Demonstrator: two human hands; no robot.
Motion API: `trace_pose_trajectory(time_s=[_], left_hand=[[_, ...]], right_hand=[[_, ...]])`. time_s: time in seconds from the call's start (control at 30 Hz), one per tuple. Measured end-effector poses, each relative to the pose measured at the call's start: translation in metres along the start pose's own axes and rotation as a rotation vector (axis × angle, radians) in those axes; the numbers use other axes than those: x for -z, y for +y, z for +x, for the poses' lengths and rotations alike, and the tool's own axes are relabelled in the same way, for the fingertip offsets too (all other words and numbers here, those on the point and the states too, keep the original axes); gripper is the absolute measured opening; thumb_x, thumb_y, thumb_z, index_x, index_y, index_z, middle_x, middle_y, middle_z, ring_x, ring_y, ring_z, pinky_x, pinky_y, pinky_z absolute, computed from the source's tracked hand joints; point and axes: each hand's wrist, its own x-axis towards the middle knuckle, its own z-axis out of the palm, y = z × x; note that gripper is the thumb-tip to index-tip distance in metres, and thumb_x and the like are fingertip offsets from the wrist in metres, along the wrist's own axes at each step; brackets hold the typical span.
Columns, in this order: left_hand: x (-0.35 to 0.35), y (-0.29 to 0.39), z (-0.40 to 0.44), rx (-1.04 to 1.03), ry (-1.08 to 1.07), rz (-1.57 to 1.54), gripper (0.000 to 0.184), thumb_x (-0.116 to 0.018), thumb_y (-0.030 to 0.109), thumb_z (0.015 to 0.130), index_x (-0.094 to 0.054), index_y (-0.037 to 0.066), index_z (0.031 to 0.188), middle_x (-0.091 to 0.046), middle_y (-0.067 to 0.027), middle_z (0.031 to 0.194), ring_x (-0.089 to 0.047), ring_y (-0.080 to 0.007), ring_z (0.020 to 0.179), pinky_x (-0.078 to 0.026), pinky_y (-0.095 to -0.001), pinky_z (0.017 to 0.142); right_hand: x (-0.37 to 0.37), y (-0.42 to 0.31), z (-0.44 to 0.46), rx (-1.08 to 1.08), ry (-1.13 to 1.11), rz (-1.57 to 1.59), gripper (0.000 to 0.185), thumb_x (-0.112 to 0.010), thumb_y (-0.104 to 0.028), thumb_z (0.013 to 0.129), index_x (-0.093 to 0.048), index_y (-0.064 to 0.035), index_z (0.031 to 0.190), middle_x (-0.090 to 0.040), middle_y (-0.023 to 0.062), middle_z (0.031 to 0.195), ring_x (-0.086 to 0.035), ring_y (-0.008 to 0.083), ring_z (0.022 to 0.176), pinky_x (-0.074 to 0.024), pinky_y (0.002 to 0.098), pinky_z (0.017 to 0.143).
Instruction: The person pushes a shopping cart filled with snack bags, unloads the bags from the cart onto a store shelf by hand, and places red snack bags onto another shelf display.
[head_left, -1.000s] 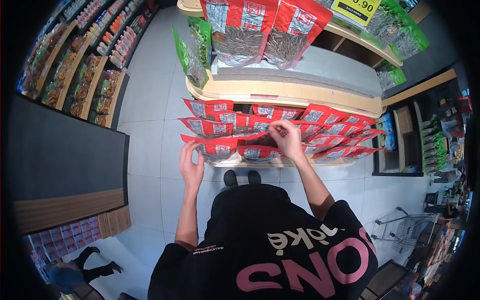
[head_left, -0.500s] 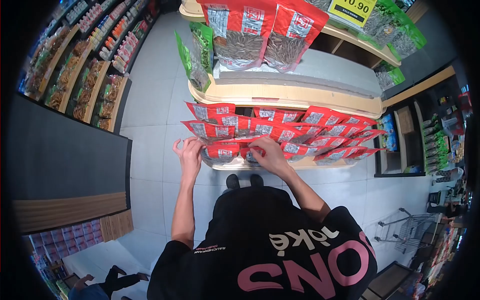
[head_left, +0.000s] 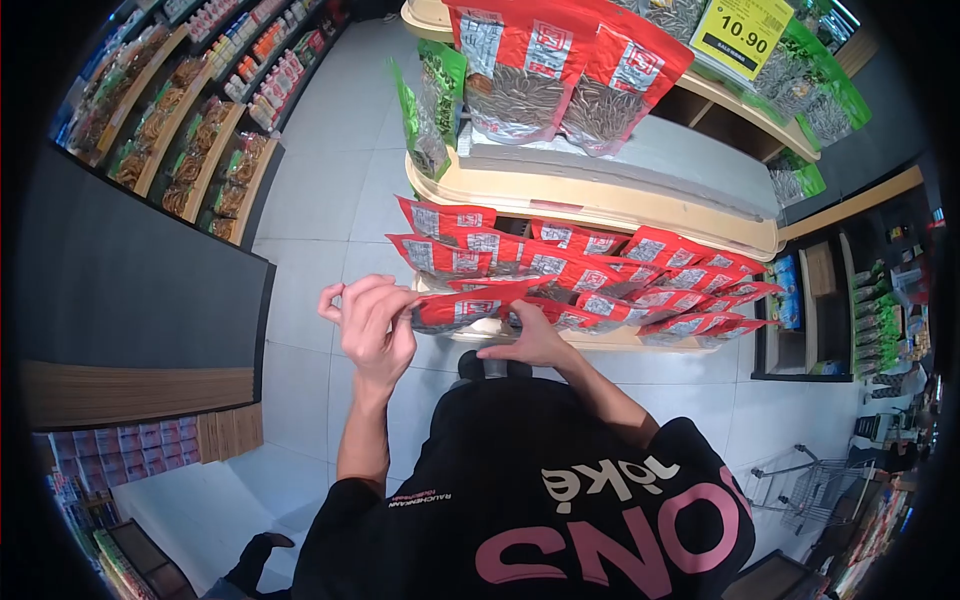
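My left hand (head_left: 376,322) is closed on the left edge of a red bag of sunflower seeds (head_left: 458,309), at the front of the lower shelf. The bag looks tilted, with its red top edge rising to the right. By the bag's right end is my right hand (head_left: 538,338), its thumb stretched out and apart from the fingers. Those fingertips are partly hidden by the bag, so whether they touch it is unclear. Just behind stand rows of similar red seed bags (head_left: 560,268).
Two larger red bags (head_left: 525,75) stand on the upper shelf (head_left: 600,200), with green bags (head_left: 430,105) at its left end. A yellow price sign (head_left: 742,38) hangs at top right. A shopping cart (head_left: 810,485) is at right; a person's leg (head_left: 262,560) shows at lower left.
The front red bag has come up closer to me in my left hand. My right thumb has spread away from the fingers. The view has shifted, so the shelves appear further right.
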Motion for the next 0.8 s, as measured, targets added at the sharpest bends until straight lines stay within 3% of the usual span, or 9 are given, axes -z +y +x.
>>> trace_pose_trajectory(time_s=[0.07, 0.13, 0.27, 0.3, 0.4, 0.47, 0.57, 0.63, 0.8], left_hand=[[0.002, 0.01, 0.005, -0.026, 0.029, -0.022, 0.018, -0.076, 0.001, 0.068, -0.069, 0.012, 0.08, -0.066, 0.0028, 0.08, -0.063, -0.0178, 0.09, -0.028, -0.043, 0.099], [0.0, 0.013, 0.01, -0.042, 0.016, -0.05, 0.02, -0.077, 0.0, 0.068, -0.069, 0.012, 0.081, -0.066, 0.0027, 0.08, -0.063, -0.0196, 0.091, -0.029, -0.042, 0.099], [-0.015, 0.0, 0.016, 0.079, 0.117, -0.221, 0.018, -0.074, 0.001, 0.079, -0.067, 0.007, 0.095, -0.062, -0.0093, 0.111, -0.057, -0.0221, 0.108, -0.038, -0.04, 0.099], [-0.021, -0.009, 0.013, 0.151, 0.202, -0.301, 0.018, -0.068, 0.004, 0.088, -0.062, 0.002, 0.105, -0.056, -0.0127, 0.121, -0.054, -0.0212, 0.113, -0.041, -0.0357, 0.098], [-0.039, -0.039, -0.014, 0.677, 0.355, -0.614, 0.016, -0.065, 0.005, 0.09, -0.061, 0.003, 0.106, -0.06, -0.0087, 0.113, -0.052, -0.0166, 0.112, -0.043, -0.0328, 0.092], [-0.059, -0.071, -0.067, 0.818, -0.023, -0.62, 0.019, -0.06, 0.002, 0.092, -0.059, 0.003, 0.111, -0.061, -0.0065, 0.111, -0.056, -0.0141, 0.104, -0.046, -0.0294, 0.088], [-0.107, -0.083, -0.155, 0.982, -0.661, -0.829, 0.033, -0.063, 0.0, 0.088, -0.055, 0.002, 0.12, -0.06, -0.0085, 0.116, -0.059, -0.0167, 0.104, -0.046, -0.0299, 0.093], [-0.139, -0.067, -0.188, 1.04, -0.811, -0.843, 0.058, -0.077, 0.0, 0.077, -0.05, 0.004, 0.128, -0.06, -0.0087, 0.116, -0.056, -0.0158, 0.113, -0.046, -0.0279, 0.094], [-0.2, -0.058, -0.209, 1.064, -1.038, -0.908, 0.071, -0.085, 0.003, 0.069, -0.049, 0.003, 0.13, -0.058, -0.0092, 0.128, -0.055, -0.0192, 0.116, -0.043, -0.0336, 0.102]], right_hand=[[-0.021, 0.018, 0.003, 0.103, 0.055, 0.132, 0.068, -0.085, -0.016, 0.073, -0.054, -0.0042, 0.132, -0.06, 0.0097, 0.128, -0.055, 0.0165, 0.117, -0.0451, 0.0316, 0.097], [-0.028, 0.021, 0.002, -0.035, 0.134, 0.182, 0.059, -0.086, -0.013, 0.072, -0.059, -0.0028, 0.124, -0.068, 0.007, 0.112, -0.063, 0.0165, 0.103, -0.0496, 0.0326, 0.09], [-0.006, 0.007, -0.006, -0.212, 0.187, 0.201, 0.035, -0.082, -0.01, 0.076, -0.068, 0.0012, 0.105, -0.073, 0.0073, 0.094, -0.067, 0.0126, 0.084, -0.0539, 0.0286, 0.076], [0.004, 0.003, -0.012, -0.247, 0.193, 0.207, 0.031, -0.082, -0.01, 0.077, -0.068, 0.0018, 0.102, -0.073, 0.0079, 0.094, -0.067, 0.0121, 0.084, -0.054, 0.0278, 0.074], [0.045, -0.002, -0.04, -0.325, 0.269, 0.22, 0.028, -0.082, -0.008, 0.075, -0.069, 0.0032, 0.097, -0.072, 0.006, 0.09, -0.067, 0.0116, 0.081, -0.0542, 0.0263, 0.07], [0.075, 0.038, -0.076, -0.196, 0.381, 0.326, 0.037, -0.079, -0.003, 0.075, -0.065, 0.0032, 0.109, -0.071, 0.0079, 0.097, -0.068, 0.0141, 0.089, -0.0538, 0.028, 0.078], [0.095, 0.02, -0.103, -0.034, 0.641, 0.718, 0.06, -0.072, -0.002, 0.08, -0.046, 0.001, 0.134, -0.059, 0.0117, 0.127, -0.057, 0.0217, 0.117, -0.0418, 0.0369, 0.102], [0.111, 0.031, -0.136, -0.011, 0.746, 0.816, 0.07, -0.067, -0.008, 0.086, -0.031, -0.0014, 0.145, -0.047, 0.0107, 0.142, -0.044, 0.0258, 0.132, -0.0302, 0.0425, 0.113], [0.116, 0.039, -0.195, 0.023, 0.935, 0.979, 0.067, -0.062, -0.011, 0.09, -0.028, -0.003, 0.147, -0.043, 0.0106, 0.146, -0.041, 0.0264, 0.135, -0.0294, 0.0433, 0.114]])
